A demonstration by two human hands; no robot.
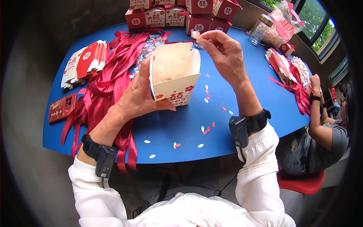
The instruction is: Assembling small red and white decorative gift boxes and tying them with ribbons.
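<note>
My left hand (pixel 133 92) is wrapped round a small cream paper gift box (pixel 180 95) with red print, held up over the table with its top flaps open. Little of the box's contents shows past the front flap. Up and to the right of the box, my right hand (pixel 226 56) pinches a small wrapped candy (pixel 195 34) between thumb and fingertips. Behind the box lies a heap of shiny wrapped candies (pixel 150 48), partly hidden by my left hand and the box.
Red ribbons (pixel 107 77) spread across the blue table (pixel 166 130), beside flat-folded boxes (pixel 85 62) and a phone (pixel 62 107). Filled-out boxes (pixel 162 17) are stacked behind. A jar (pixel 260 31) and candy bag (pixel 281 28) stand back right. A co-worker (pixel 327 132) sits at right.
</note>
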